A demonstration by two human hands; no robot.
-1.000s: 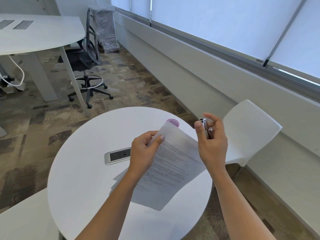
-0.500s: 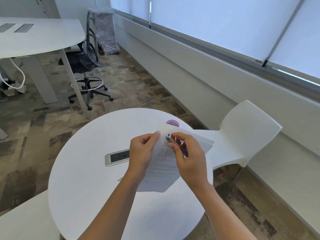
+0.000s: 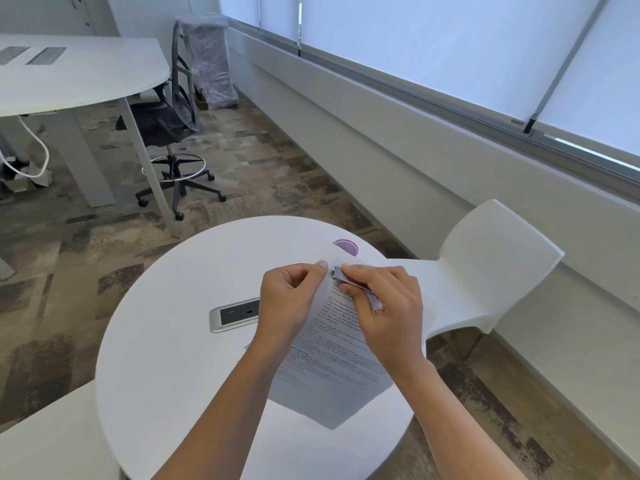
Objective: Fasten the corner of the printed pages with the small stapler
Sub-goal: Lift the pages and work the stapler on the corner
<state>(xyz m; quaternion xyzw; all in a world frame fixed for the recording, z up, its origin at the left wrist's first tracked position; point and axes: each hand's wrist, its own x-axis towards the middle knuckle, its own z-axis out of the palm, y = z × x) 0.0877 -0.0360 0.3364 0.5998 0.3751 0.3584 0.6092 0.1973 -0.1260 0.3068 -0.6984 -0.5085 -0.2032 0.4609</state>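
The printed pages [image 3: 332,368] are held tilted above the round white table [image 3: 166,358], their top corner raised near the far edge. My left hand [image 3: 291,303] pinches the pages' left edge just below that corner. My right hand [image 3: 384,306] grips the small silver stapler [image 3: 346,280], whose jaw sits on the pages at the top corner, right beside my left thumb. Most of the stapler is hidden by my fingers.
A silver power outlet strip [image 3: 235,314] is set into the table left of my hands. A purple round object [image 3: 346,245] lies behind the pages at the far edge. A white chair [image 3: 491,268] stands to the right, another white seat [image 3: 48,441] lower left.
My right hand has carried the stapler from the right side in onto the pages' top corner. The pages have been raised and shifted slightly while my left hand kept its hold.
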